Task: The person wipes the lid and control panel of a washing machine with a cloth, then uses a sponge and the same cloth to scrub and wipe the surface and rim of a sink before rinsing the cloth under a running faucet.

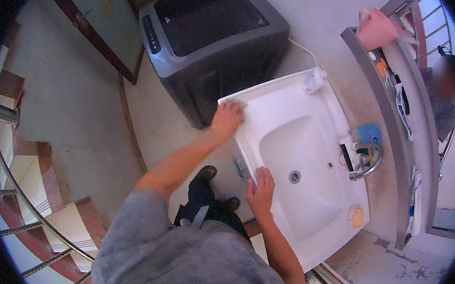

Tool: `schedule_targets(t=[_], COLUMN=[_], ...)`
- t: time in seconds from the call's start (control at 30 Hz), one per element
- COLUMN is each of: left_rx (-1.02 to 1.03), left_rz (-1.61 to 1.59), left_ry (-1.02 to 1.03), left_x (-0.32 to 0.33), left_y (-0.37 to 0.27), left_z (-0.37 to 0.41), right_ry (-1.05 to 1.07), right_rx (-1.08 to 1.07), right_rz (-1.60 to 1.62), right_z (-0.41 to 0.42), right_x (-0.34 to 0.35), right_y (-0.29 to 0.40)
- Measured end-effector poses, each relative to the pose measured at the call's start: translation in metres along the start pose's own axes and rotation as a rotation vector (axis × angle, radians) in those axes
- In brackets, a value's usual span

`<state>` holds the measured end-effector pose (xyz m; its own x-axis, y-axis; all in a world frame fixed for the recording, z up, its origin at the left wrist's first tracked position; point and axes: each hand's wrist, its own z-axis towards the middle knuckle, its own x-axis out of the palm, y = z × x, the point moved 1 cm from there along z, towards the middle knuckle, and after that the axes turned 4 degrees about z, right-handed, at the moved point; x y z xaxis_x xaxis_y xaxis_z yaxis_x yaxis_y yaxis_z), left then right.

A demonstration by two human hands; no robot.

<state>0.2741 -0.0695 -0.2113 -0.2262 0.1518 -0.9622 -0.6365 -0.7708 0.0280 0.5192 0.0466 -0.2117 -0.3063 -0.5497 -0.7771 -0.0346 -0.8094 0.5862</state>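
Note:
A white washbasin with a sunken bowl and a metal drain is before me. My left hand lies palm down on its front left corner, slightly blurred. A dark grey patch shows around those fingertips; whether it is a scourer or shadow I cannot tell. On the front rim, near the middle, rests my right hand, fingers on top and thumb apart. Nothing is visible in its grasp. A chrome faucet stands at the basin's back edge.
A white bottle is on the back left corner, and a soap dish on the back right. Behind the faucet sits a blue packet. A shelf holds a pink mug. Left are a washing machine and stairs.

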Motion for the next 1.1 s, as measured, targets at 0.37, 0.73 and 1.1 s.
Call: schedule_targets(t=[0.37, 0.73, 1.1], left_rx=[-0.037, -0.029, 0.151], left_rz=[-0.022, -0.301, -0.67], left_ry=[0.116, 0.092, 0.413], left_x=[-0.026, -0.004, -0.061], left_y=[-0.014, -0.031, -0.22], left_z=[-0.014, -0.023, -0.127], right_ry=[-0.024, -0.254, -0.477], right_rx=[-0.003, 0.385, 0.595], right_rz=[0.03, 0.568, 0.638], right_z=[0.001, 0.001, -0.053], right_x=[-0.001, -0.004, -0.078], right_y=[-0.003, -0.014, -0.073])
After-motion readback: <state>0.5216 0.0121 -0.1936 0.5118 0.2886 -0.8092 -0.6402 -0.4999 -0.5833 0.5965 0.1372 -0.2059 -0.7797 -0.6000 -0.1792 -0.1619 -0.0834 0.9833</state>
